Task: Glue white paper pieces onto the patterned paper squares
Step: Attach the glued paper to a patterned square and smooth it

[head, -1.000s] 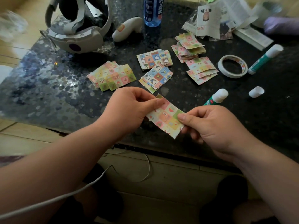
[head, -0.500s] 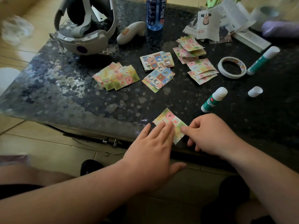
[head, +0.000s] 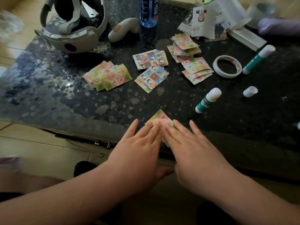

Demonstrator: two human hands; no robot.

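Note:
A patterned paper square lies at the near edge of the dark table. My left hand and my right hand both press flat on it with straight fingers, side by side, hiding most of it. Its far corner shows beyond my fingertips. Stacks of patterned squares lie farther back: a yellow-pink pile, a blue pile and a pastel pile. A green glue stick lies to the right of my hands, its loose white cap nearby.
A second glue stick and a roll of tape lie at the right. A headset, a controller, a blue bottle and cut newspaper scraps stand along the back.
The square was held in the air by both hands, then laid on the table edge. My right hand has since flattened from a pinch onto the paper beside the left.

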